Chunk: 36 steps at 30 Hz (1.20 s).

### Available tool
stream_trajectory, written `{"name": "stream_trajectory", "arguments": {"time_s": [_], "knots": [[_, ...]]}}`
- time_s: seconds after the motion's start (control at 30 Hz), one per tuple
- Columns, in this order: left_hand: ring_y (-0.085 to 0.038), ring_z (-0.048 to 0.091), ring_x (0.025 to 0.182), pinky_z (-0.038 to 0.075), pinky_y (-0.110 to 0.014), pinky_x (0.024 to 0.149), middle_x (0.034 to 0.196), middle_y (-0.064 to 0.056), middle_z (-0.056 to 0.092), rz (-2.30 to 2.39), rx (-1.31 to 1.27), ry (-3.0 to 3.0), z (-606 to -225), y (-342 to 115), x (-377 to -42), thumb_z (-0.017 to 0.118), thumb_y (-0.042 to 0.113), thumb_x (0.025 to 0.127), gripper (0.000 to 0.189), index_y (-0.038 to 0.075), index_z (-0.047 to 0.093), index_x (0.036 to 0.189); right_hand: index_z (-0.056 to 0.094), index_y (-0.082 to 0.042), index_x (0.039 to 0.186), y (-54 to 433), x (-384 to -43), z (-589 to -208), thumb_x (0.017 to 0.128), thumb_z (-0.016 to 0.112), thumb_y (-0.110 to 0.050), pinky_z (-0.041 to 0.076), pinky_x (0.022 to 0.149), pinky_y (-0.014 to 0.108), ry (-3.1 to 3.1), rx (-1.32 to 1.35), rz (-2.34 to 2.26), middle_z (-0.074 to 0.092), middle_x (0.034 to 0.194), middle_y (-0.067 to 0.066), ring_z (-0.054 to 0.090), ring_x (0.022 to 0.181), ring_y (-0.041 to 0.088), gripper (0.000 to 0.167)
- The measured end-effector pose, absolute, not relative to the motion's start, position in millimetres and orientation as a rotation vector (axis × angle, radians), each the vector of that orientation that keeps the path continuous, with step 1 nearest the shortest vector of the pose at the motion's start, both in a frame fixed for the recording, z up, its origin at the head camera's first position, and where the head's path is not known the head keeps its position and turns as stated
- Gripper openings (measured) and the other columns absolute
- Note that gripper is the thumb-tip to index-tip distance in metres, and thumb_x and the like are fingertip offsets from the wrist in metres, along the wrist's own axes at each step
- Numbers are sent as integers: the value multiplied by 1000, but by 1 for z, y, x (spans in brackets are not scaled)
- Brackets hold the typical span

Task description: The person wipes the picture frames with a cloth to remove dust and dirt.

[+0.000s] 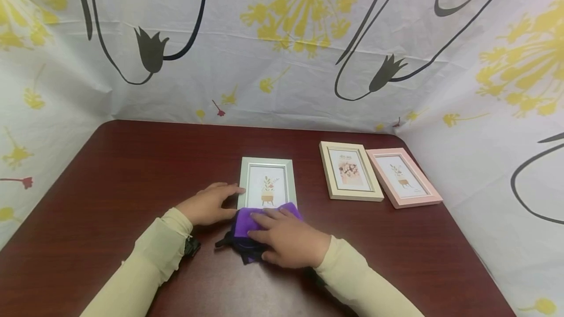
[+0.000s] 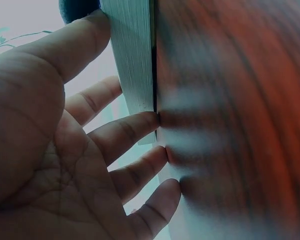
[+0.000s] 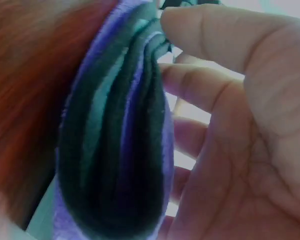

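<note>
A pale green picture frame (image 1: pixel 289 175) lies face up on the table, its print showing a potted plant. My left hand (image 1: pixel 209 204) is at its left side, thumb and fingertips touching the frame's edge. In the left wrist view, the other fingertips of this hand reach down to the tabletop. A folded purple cloth (image 1: pixel 246 221) with dark layers covers the near end of the frame. On top of it rests my right hand (image 1: pixel 293 241), fingers spread and fairly straight. The cloth's stacked folds (image 3: pixel 115 150) bulge under these fingers in the right wrist view.
To the right lie a cream picture frame (image 1: pixel 327 163) and a pink picture frame (image 1: pixel 434 198), side by side and slightly turned. The dark red-brown wooden table (image 1: pixel 154 170) has rounded far corners. A white flower-printed sheet (image 1: pixel 246 72) hangs around its back and sides.
</note>
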<state>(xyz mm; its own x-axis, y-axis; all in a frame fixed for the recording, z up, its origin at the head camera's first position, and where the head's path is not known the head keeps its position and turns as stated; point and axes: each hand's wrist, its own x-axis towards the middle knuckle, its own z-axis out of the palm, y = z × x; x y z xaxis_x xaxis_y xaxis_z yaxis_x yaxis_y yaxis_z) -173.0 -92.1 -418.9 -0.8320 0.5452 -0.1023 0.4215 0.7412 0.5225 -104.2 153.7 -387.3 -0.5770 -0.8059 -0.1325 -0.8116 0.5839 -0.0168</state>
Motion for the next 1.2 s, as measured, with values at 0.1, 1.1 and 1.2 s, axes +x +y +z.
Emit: {"name": "stream_trajectory", "arguments": {"time_s": [0.1, 1.1, 1.2], "knots": [[-40, 36, 139, 32, -64, 107, 148, -16, 48, 727, 765, 2692, -418, -92, -173, 69, 31, 93, 58, 15, 51, 146, 64, -22, 134, 154, -106, -388, 92, 67, -37, 39, 109, 46, 2698, -1357, 31, 46, 151, 7, 47, 134, 28, 45], [-39, 36, 140, 33, -62, 108, 148, -15, 47, 746, 752, 2686, -417, -92, -171, 70, 37, 93, 60, 15, 52, 145, 63, -24, 108, 148, -106, -399, 86, 72, -14, 47, 61, 29, 2913, -1439, 153, 58, 101, 0, 55, 85, 16, 26], [-38, 35, 140, 32, -61, 108, 149, -15, 47, 753, 748, 2686, -417, -93, -171, 70, 37, 92, 61, 15, 52, 145, 63, -23, 104, 148, -103, -395, 85, 73, -13, 43, 55, 24, 2906, -1453, 104, 56, 91, -2, 51, 75, 12, 23]]}}
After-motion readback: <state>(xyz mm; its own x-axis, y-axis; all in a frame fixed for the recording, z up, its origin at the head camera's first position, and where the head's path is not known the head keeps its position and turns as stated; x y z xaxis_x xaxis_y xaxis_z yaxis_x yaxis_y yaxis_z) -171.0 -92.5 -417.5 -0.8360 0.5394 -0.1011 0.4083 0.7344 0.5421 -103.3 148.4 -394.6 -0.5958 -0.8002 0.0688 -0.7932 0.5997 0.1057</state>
